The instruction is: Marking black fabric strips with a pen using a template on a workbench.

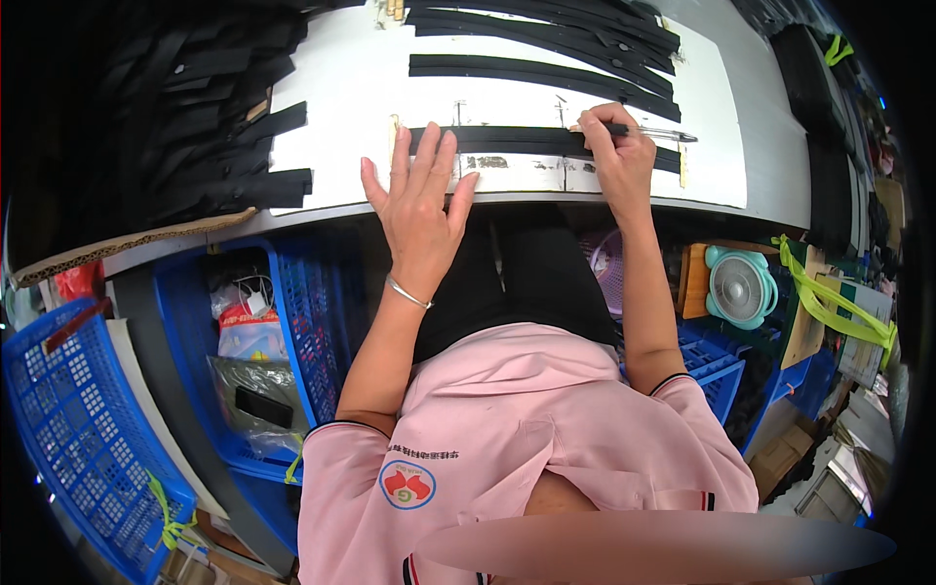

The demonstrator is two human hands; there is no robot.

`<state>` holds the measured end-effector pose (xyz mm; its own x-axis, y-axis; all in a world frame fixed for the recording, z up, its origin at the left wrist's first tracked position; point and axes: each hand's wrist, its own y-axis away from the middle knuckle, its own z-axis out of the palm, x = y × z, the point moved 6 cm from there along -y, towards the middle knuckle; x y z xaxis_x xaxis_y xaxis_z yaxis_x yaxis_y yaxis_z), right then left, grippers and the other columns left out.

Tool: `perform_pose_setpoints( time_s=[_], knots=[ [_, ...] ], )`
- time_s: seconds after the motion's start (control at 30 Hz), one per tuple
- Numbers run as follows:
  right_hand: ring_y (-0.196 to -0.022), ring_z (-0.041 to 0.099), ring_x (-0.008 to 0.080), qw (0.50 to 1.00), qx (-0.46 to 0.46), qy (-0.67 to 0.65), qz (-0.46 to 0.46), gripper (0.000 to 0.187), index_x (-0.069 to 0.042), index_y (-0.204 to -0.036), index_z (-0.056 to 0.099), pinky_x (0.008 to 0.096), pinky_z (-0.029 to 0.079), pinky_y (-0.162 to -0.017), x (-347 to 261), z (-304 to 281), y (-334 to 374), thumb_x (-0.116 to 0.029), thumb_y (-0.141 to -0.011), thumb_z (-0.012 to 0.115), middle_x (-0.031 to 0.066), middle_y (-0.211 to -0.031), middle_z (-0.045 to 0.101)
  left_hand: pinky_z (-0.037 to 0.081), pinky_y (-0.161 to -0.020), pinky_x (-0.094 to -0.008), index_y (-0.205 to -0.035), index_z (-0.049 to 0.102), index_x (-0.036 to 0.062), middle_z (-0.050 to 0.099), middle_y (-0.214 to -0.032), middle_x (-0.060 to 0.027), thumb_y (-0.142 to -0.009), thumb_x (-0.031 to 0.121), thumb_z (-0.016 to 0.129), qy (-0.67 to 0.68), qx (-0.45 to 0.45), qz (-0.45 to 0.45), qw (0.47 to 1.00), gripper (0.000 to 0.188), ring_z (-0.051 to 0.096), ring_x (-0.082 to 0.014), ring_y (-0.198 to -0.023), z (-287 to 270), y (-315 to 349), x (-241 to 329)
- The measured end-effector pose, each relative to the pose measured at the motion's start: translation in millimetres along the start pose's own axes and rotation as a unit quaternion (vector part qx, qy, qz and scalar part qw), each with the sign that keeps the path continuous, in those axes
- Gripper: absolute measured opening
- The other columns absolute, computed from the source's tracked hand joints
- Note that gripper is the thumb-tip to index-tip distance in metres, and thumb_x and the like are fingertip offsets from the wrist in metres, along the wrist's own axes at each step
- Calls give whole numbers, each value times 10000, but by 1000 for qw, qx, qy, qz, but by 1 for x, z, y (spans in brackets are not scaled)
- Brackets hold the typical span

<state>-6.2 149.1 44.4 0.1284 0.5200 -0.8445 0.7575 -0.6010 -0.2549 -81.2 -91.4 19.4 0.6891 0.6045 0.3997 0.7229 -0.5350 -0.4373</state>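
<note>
A black fabric strip [517,139] lies across a white board [341,107] marked with lines. My left hand [419,195] rests flat with fingers spread, its fingertips on the strip's left end. In my right hand [620,161] is a pen [658,133] with a clear barrel, held above the right part of the strip. The end of the pen near the strip is hidden by my fingers. Beyond it lie another black strip [526,76] and a bundle of several more [546,29].
A heap of black strips [185,107] covers the left side, over a cardboard edge [136,249]. Blue baskets [88,429] stand below left; one holds bagged items and a black phone-like object [263,407]. A small teal fan [741,288] is below right, near a black case [829,127].
</note>
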Motion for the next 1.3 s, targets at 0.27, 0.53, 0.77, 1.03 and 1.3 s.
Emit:
perform_pose_setpoints(
  time_s=[0.27, 0.53, 0.77, 1.03, 1.3],
  knots=[
    [-525, 549, 67, 999, 4, 17, -32, 175, -11, -853, 674, 259, 430, -532, 6, 6, 1, -150, -959, 679, 17, -641, 616, 67, -1228, -582, -1384, 650, 104, 607, -1461, -68, -941, 322, 733, -6, -19, -1, 1000, 500, 394, -303, -1488, -1, -1, 2],
    [-496, 550, 117, 996, -3, 52, -67, 190, -27, -829, 677, 288, 430, -517, 5, 8, 1, -168, -956, 686, 17, -642, 615, 182, -1222, -560, -1397, 640, 105, 568, -1496, -107, -909, 230, 755, 63, 18, 12, 998, 517, 415, -330, -1467, 0, -14, 33],
    [-510, 580, 139, 994, 4, 43, -102, 152, -32, -859, 687, 284, 450, -519, 5, 10, 2, -154, -950, 696, 24, -687, 658, 432, -945, -397, -1002, 779, 68, 722, -1049, -48, -831, 105, 796, 202, 32, 46, 978, 176, 636, -250, -990, 34, -43, 69],
    [-589, 522, 69, 996, -69, 1, -48, 133, -1, -870, 682, 247, 414, -556, 9, 4, 6, -107, -950, 669, 12, -678, 640, 423, -868, -364, -894, 773, 95, 702, -954, -5, -792, 104, 821, 175, 56, 36, 982, 114, 624, -210, -942, 36, -45, 69],
    [-435, 532, 141, 992, -37, 26, -117, 152, -59, -787, 692, 290, 407, -465, 7, 2, 4, -159, -901, 694, 65, -543, 563, 424, -863, -363, -900, 778, 97, 705, -956, -4, -791, 109, 827, 170, 60, 46, 982, 120, 625, -211, -944, 38, -45, 71]
  ],
)
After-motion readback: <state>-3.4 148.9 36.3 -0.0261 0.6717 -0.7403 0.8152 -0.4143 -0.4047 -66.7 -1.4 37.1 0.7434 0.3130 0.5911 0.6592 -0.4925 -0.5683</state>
